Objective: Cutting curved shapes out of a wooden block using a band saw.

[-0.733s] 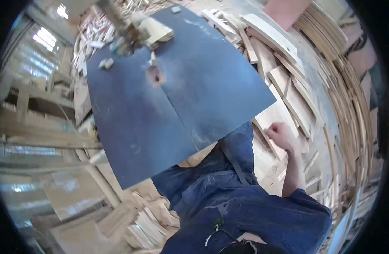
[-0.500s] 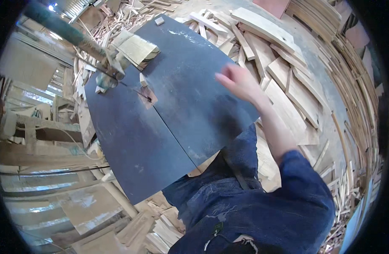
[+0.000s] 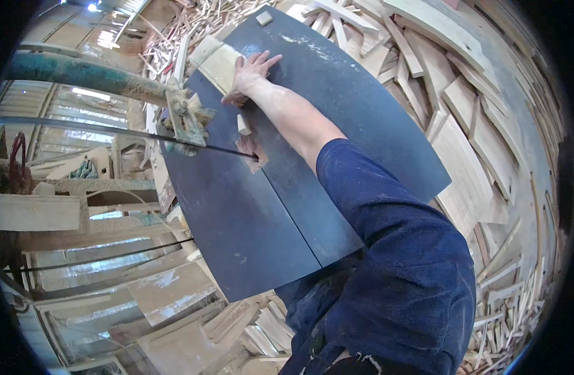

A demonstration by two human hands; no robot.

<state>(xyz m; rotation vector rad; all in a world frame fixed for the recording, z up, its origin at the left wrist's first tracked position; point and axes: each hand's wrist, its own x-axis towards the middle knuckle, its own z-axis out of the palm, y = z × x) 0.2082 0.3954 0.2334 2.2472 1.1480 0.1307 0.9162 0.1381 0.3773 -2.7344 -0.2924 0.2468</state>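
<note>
My right hand (image 3: 252, 75) reaches across a dark saw table (image 3: 362, 150), its fingers spread. It rests against the near end of a pale piece of wood (image 3: 213, 61) at the far left part of the table. The thumb side hides that end of the piece. Close by, a small wood offcut (image 3: 244, 125) lies beside the wooden insert (image 3: 254, 156) in the table. A narrow bandsaw blade (image 3: 206, 147) runs into the insert. My left hand is out of sight.
A green guide arm (image 3: 87, 76) with a dusty blade guide (image 3: 186, 115) hangs over the table's left side. Another small block (image 3: 264, 18) sits at the far edge. Piled boards (image 3: 465, 169) and scraps lie right of the table. Wooden framing (image 3: 43, 212) stands to the left.
My right hand has moved left and away from me, from above the table's right side to the pale piece of wood. The view has shifted, showing more of the blade.
</note>
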